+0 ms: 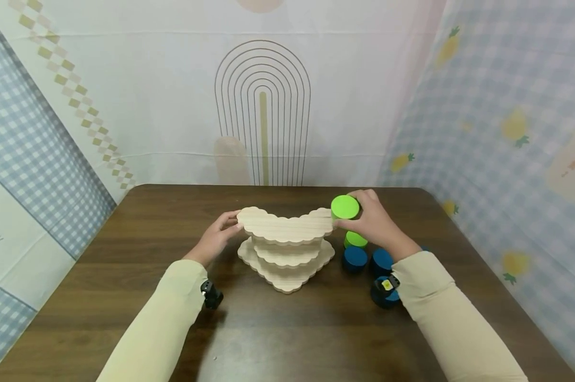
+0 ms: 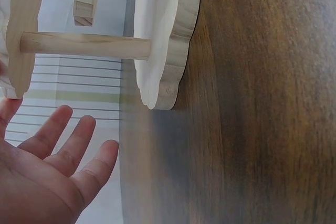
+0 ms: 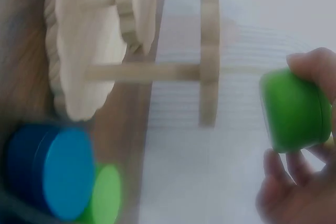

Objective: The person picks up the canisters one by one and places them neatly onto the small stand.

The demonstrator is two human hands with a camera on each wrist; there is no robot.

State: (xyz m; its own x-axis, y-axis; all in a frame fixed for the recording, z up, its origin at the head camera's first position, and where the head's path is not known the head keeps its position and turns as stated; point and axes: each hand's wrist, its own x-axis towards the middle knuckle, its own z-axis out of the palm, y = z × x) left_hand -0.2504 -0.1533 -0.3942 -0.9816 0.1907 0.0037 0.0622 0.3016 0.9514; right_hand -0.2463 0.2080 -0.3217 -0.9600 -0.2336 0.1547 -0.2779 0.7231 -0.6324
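Observation:
A pale wooden three-tier stand with scalloped edges (image 1: 287, 229) stands on the table, its tiers joined by round dowels (image 2: 86, 44). At the left end of its top tier is my left hand (image 1: 216, 237), thumb and a finger at the edge. In the left wrist view, the other fingers (image 2: 79, 145) spread loosely below the board. My right hand (image 1: 375, 220) grips a bright green round tin (image 1: 344, 207) by its side, at the right end of the top tier. In the right wrist view that tin (image 3: 294, 109) is off the table, beyond the board's edge.
Right of the stand, a second green tin (image 1: 355, 239) sits behind several dark blue round tins (image 1: 354, 258). The right forearm partly covers this group. Behind the brown wooden table (image 1: 287, 339) hangs a patterned cloth (image 1: 172, 106), with checked cloth at both sides.

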